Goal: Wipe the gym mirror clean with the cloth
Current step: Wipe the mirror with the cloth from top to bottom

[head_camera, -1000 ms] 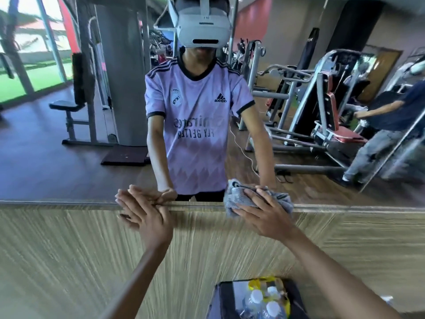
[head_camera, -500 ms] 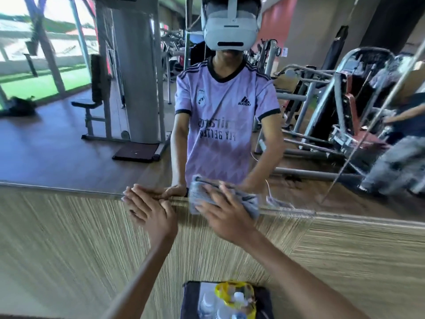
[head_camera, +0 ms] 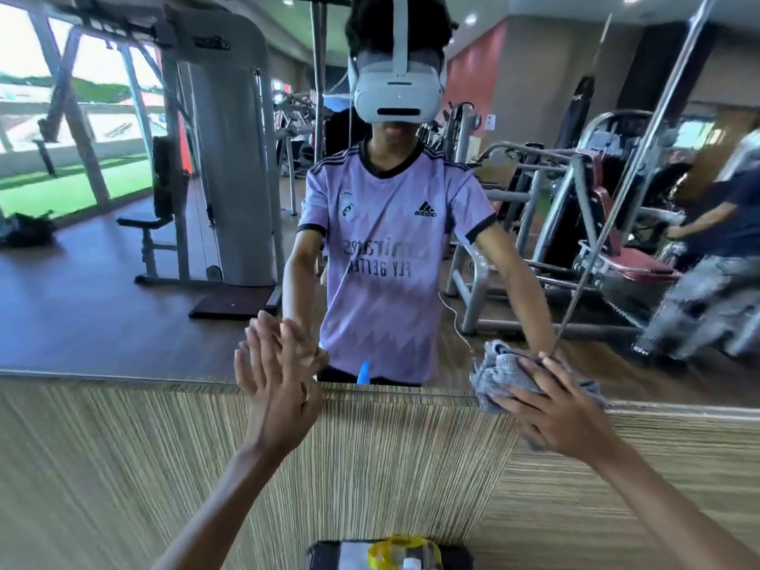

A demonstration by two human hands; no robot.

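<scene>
My right hand [head_camera: 563, 413] presses the cloth [head_camera: 501, 368], fingers spread and straight, onto the mirror [head_camera: 123, 281] at its bottom edge, lower right, for wiping pressure. My left hand [head_camera: 275, 388], released flat on it, probably steadies me.

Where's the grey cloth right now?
In the head view, the cloth is on the right, pressed under the right hand against the bottom edge of the mirror.

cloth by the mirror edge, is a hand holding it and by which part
The right hand presses the grey cloth against the bottom edge of the mirror, straight fingers spread over its right part, not gripping. The left hand holds nothing.
</scene>
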